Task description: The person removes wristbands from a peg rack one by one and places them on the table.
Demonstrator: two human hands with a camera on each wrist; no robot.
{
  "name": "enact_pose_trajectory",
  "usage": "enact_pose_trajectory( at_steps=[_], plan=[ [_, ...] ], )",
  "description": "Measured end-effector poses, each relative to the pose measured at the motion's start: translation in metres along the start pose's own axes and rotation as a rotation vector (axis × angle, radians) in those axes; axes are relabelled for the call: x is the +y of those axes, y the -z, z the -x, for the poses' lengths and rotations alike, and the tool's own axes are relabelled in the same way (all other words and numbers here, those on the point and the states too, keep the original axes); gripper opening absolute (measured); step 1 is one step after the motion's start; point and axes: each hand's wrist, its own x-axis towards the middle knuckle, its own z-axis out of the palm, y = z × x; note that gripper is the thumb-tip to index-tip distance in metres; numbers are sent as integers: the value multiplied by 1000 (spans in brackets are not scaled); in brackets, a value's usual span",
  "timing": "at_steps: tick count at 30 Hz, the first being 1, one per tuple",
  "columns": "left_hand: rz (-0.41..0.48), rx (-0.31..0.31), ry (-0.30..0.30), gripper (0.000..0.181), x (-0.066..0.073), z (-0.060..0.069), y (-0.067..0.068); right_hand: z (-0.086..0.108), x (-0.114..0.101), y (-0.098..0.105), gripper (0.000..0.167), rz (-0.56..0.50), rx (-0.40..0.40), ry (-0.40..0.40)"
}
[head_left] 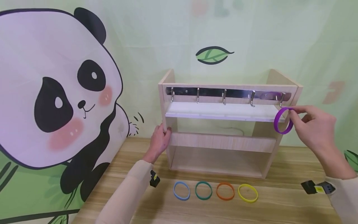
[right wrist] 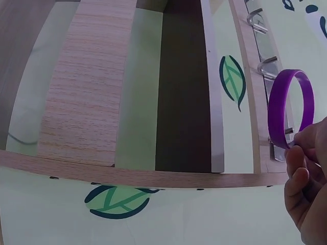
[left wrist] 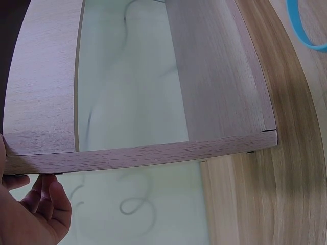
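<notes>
A purple wristband hangs upright from my right hand, pinched between thumb and fingertips. It is close in front of the rightmost hook on the metal hook rail. In the right wrist view, the purple band overlaps the rail's end, and I cannot tell whether it touches the hook. My left hand grips the left side panel of the wooden shelf, with the thumb at its front edge. The left wrist view shows curled fingers against that panel.
On the wooden table, a row of bands lies before the shelf: blue, green, orange and yellow. A cloth backdrop with a panda stands behind and to the left.
</notes>
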Motion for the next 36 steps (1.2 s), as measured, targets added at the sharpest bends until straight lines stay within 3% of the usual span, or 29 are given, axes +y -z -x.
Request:
enact_pose_trajectory(
  at_steps=[7,13,21,36],
  plan=[
    [-3,12,-32,44,-1,1,-1,10,4,0,17,-16,2,62],
    [0,13,-31,42,-1,0,-1,22,12,-2,14,3,-55,83],
    [22,10,-31,43,0,1,0,37,23,-9,12,24,-127,173],
    [16,11,-23,44,-2,2,-1,72,41,-29,11,4,-255,201]
  ],
)
